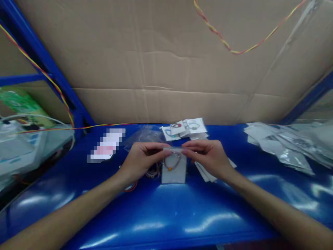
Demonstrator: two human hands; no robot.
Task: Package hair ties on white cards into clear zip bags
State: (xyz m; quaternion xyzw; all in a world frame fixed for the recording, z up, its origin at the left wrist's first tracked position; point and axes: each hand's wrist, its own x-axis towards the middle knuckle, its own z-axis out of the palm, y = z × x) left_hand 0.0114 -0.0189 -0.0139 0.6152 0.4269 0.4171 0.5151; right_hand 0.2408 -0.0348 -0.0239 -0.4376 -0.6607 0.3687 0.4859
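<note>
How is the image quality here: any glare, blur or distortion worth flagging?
Head view: soft overall; white glare streaks on the glossy blue table; wide-angle bending at the edges; a pixelated patch left of the left hand; the small bag held with the right hand lacks fine detail.

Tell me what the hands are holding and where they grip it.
Both the left hand and right hand pinch a small clear bag with a bracelet at its top edge.

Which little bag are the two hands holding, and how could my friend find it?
Look at the blue table before the cardboard wall. In its middle, the left hand and right hand pinch the top of a small clear bag. Unlike the flat bags behind, it stands upright and shows a reddish bracelet with a yellow bead.
</note>
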